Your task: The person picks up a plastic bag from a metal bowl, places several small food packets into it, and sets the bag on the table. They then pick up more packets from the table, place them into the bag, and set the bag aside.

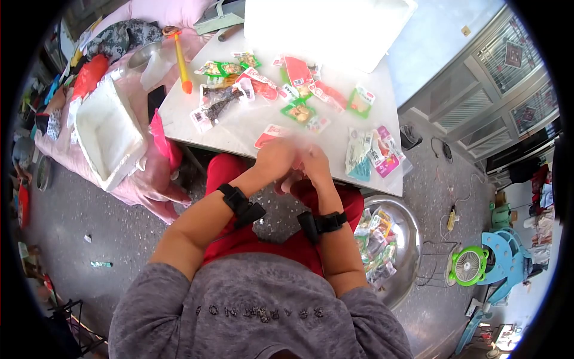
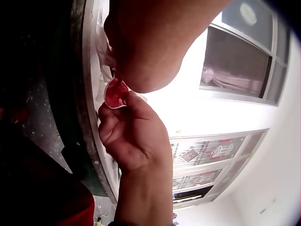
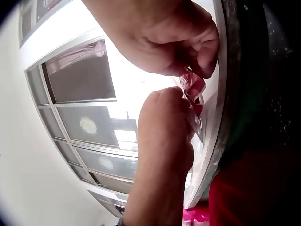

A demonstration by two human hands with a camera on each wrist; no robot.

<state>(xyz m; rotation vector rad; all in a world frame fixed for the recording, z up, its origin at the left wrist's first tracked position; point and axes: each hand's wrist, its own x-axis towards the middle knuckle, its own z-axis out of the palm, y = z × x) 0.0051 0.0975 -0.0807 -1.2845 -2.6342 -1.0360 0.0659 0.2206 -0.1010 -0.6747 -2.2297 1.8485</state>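
Close together at the table's front edge, my left hand and right hand hold a small red plastic snack packet between them. In the left wrist view the packet shows a glossy red inside and a pale rim, pinched by the right thumb and fingers. The right wrist view has its crumpled red film between both hands, with curled left fingers gripping the lower side. A red-and-white packet shows just beyond the left hand, partly hidden by it.
Several snack packets lie on the white table, with more packets at its right. A metal basin of packets stands on the floor at right. A white foam box and an orange-yellow tool are at left.
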